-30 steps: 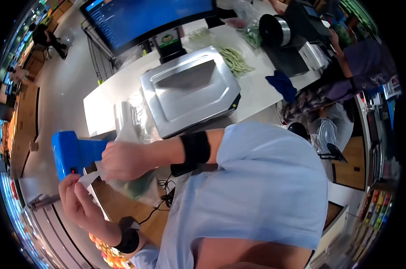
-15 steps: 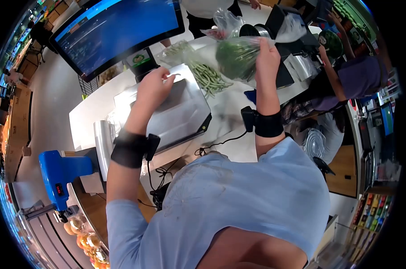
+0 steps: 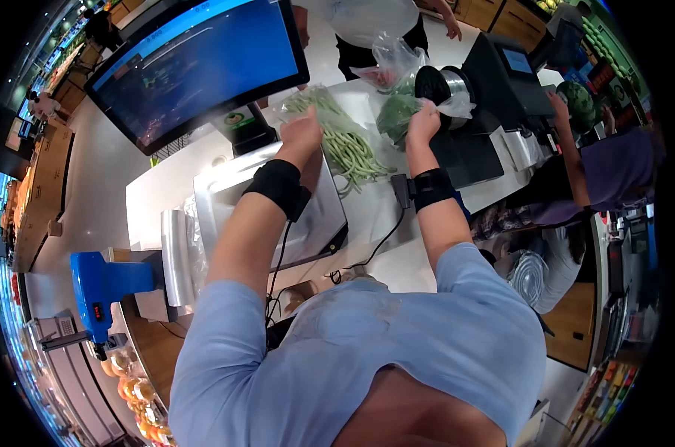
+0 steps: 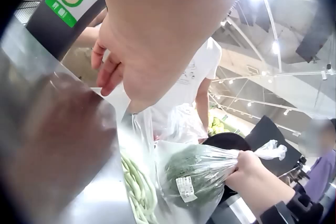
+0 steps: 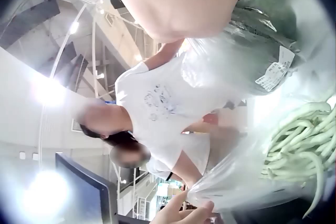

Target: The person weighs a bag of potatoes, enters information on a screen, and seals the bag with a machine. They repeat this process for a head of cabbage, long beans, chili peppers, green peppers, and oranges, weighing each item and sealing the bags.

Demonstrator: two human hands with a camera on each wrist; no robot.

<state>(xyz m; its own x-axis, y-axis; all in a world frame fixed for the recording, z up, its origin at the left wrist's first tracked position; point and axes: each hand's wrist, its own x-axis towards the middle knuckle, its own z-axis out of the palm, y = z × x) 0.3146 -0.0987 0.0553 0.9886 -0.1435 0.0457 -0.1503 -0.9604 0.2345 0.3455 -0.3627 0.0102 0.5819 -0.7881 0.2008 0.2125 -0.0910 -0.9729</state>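
The left hand (image 3: 302,139) pinches the clear plastic of a bag of green beans (image 3: 350,155) between thumb and fingertips; the bag lies on the white counter (image 3: 153,197), just beside the metal plate (image 3: 319,216). The fingers of the right hand (image 3: 425,123) curl tightly round the gathered neck of a bag of green vegetables (image 3: 397,117) bearing 1 white label (image 4: 185,189). This bag sits between the beans and a spool (image 3: 457,78); whether it touches the counter, I cannot tell
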